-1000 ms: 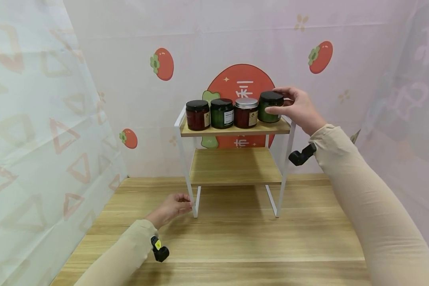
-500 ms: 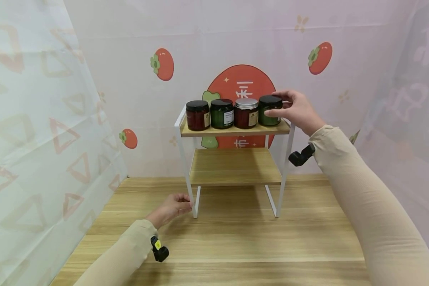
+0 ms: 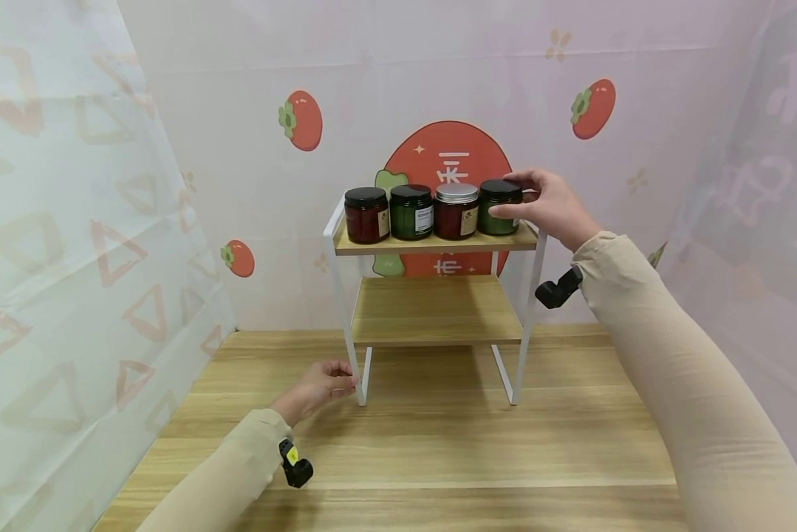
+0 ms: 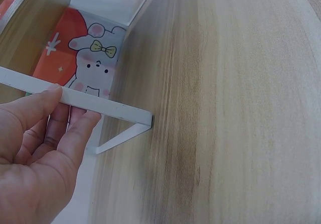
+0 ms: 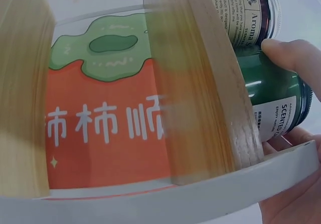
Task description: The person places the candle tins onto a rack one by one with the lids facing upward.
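My right hand [image 3: 558, 207] grips a green glass candle jar [image 3: 495, 225] with a black lid, thumb in front and fingers behind. This jar stands upright at the right end of the rack's top shelf [image 3: 438, 249]. In the right wrist view the candle jar [image 5: 266, 81] shows a white "SCENTED" label, beside a dark red jar [image 5: 241, 13]. Low on the left, my left hand [image 3: 315, 390] pinches the rack's white leg [image 4: 118, 109] between thumb and fingers, just above the table. Part of the right hand's fingers is hidden behind the jar.
Left of the held jar stand a red jar with a silver lid [image 3: 456, 214], a green jar [image 3: 411, 216] and a red jar [image 3: 367, 218]. A lower shelf [image 3: 438, 310] sits beneath them. The rack stands on a wooden table [image 3: 438, 458], with a printed backdrop [image 3: 238, 148] behind.
The right hand has lowered the green candle jar slightly, from just above the top shelf down onto it beside the silver-lidded jar. The left hand stays on the leg.
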Motion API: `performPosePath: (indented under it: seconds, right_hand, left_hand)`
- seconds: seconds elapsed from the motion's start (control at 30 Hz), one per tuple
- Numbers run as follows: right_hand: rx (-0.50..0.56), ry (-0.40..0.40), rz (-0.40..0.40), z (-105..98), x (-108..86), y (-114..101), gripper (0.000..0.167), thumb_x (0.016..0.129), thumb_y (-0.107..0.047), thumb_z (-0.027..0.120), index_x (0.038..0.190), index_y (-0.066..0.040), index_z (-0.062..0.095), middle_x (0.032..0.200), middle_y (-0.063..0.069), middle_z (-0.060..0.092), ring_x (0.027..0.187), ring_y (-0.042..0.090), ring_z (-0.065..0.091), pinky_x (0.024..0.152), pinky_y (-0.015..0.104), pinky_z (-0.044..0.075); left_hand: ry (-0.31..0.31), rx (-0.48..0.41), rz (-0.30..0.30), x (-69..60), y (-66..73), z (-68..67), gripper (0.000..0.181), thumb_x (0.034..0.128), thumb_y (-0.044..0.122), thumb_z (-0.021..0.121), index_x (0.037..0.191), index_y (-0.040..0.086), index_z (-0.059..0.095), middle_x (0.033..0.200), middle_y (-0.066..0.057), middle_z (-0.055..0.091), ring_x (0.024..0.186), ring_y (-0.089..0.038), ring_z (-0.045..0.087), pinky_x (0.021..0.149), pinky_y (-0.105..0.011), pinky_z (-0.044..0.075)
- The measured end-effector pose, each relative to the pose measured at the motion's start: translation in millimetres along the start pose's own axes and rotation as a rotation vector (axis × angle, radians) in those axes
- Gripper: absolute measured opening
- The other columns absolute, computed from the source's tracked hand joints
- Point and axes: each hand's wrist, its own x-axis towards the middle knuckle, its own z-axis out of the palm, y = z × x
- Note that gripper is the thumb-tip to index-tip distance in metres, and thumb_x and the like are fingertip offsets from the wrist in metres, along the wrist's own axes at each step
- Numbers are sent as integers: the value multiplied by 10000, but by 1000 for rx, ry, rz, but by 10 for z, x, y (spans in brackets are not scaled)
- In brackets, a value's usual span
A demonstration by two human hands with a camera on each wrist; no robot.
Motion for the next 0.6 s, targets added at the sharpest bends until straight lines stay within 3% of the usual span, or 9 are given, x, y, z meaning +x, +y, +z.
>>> performPosePath:
  seconds: [0.13,0.37,0.6]
  right_hand:
    - [-13,-6,5,-9,4,3,675,827,-345,766,1367,-72,466,1216,70,531,1039,164,571,876,324,479]
    - [-35,-17,9,-16,11,2,674,832,-354,759,1368,-75,462,1229,80,520,1038,171,569,810,267,470]
    - [-35,-21,6,-17,20,9,667,835,-338,759,1369,-71,461,1242,98,517,1044,183,557,836,304,473]
  left_hand:
    - [0,0,0,-3,4,2,143,923,-42,584,1032,-84,501,953,-60,575,971,-191,616,880,-271,563]
    - [-4,1,1,-8,2,1,129,919,-32,597,1010,-62,510,949,-58,574,981,-199,618,869,-258,564]
    - [2,19,5,-4,-12,4,122,919,-34,592,1011,-55,516,949,-53,574,992,-217,619,875,-266,564]
